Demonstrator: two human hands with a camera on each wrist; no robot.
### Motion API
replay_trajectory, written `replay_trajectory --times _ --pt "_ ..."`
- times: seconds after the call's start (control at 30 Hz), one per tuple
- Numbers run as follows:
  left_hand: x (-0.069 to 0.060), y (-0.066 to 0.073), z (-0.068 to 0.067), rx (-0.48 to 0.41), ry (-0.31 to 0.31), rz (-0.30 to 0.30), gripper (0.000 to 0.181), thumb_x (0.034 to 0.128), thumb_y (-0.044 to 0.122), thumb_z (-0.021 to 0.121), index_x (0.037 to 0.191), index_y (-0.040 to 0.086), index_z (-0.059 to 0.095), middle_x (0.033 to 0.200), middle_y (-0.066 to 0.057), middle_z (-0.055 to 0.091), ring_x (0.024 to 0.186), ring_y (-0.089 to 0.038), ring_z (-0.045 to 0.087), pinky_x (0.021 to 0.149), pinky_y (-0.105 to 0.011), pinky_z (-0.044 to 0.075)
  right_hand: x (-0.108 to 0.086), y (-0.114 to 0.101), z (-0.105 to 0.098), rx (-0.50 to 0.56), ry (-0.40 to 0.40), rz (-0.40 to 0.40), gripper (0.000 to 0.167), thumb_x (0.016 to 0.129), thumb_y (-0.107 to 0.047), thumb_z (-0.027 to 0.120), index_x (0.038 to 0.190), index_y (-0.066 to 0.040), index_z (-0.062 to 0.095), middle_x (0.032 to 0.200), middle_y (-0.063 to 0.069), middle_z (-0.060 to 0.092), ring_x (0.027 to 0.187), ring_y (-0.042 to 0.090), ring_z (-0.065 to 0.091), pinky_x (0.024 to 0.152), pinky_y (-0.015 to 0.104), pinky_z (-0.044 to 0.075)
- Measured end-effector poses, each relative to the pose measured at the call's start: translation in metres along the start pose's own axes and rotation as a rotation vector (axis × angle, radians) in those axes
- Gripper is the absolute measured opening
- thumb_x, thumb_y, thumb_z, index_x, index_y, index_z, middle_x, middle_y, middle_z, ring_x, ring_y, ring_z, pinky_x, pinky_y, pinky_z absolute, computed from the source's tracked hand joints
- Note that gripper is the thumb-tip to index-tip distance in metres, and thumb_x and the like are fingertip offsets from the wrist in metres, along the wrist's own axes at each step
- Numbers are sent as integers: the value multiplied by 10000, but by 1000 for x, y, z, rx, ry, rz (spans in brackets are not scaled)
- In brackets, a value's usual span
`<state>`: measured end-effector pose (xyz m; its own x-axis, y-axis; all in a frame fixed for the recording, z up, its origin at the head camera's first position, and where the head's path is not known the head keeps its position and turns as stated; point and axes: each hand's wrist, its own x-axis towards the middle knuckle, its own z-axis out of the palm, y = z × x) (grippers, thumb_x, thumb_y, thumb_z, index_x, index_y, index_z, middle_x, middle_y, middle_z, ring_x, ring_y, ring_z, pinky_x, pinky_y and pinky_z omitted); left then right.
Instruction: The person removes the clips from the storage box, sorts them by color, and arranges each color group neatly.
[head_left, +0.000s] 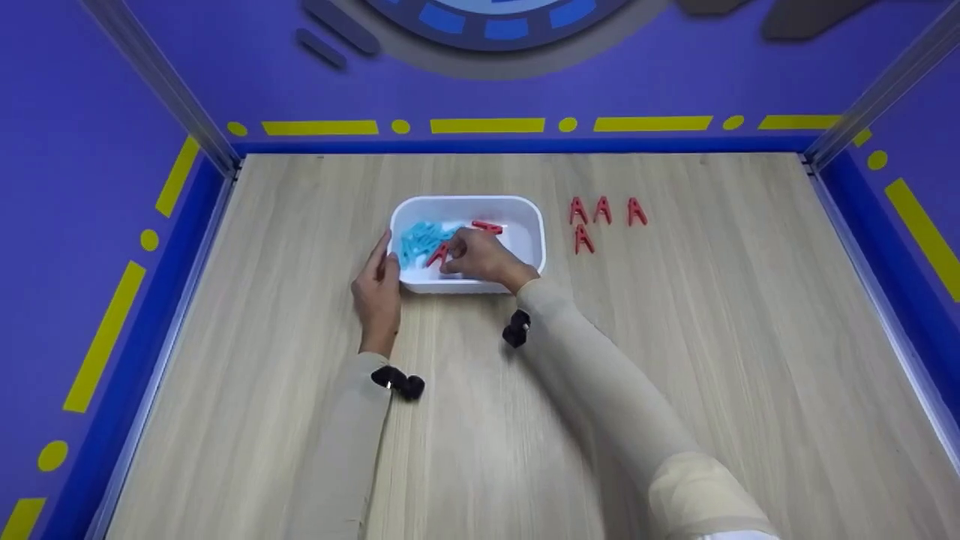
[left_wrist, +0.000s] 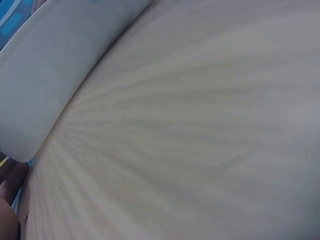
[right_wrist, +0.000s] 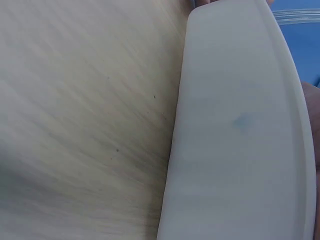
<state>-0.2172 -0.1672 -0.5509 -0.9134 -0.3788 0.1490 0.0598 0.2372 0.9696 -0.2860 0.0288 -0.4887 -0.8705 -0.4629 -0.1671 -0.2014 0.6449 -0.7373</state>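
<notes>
A white tub [head_left: 531, 225] holds a pile of light-blue clothespins [head_left: 421, 238] on its left side, plus a red clothespin [head_left: 487, 226] near the back and another red clothespin [head_left: 436, 256] beside the pile. My left hand [head_left: 377, 296] rests against the tub's left wall with its fingers extended. My right hand [head_left: 484, 257] reaches over the front rim into the tub, its fingers bent beside the nearer red clothespin; whether they pinch it is unclear. The left wrist view shows the tub's outer wall [left_wrist: 55, 70] and part of the left hand [left_wrist: 9, 220] at the edge.
Right of the tub, several red clothespins [head_left: 603, 211] lie on the wooden table [head_left: 720, 337], three in a row and one in front of them. Blue panels with yellow marks [head_left: 487, 126] enclose the back and both sides.
</notes>
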Motion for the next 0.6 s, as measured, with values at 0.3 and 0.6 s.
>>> replay_trajectory --times 0.3,0.6 --pt "0 -1 -1 -8 -11 -9 411 1124 279 561 1534 300 586 1606 20 512 1478 -29 409 1204 -260 361 8 -4 7 -62 8 78 323 941 -202 838 1116 -10 646 1020 75 652 918 208 584 846 341 525" --pt "0 0 -2 -2 0 3 411 1117 280 573 1527 301 602 1566 96 545 1425 -26 473 1186 -291 402 9 -3 7 -56 28 43 358 949 -94 771 1241 23 599 1077 133 657 932 225 595 842 358 536"
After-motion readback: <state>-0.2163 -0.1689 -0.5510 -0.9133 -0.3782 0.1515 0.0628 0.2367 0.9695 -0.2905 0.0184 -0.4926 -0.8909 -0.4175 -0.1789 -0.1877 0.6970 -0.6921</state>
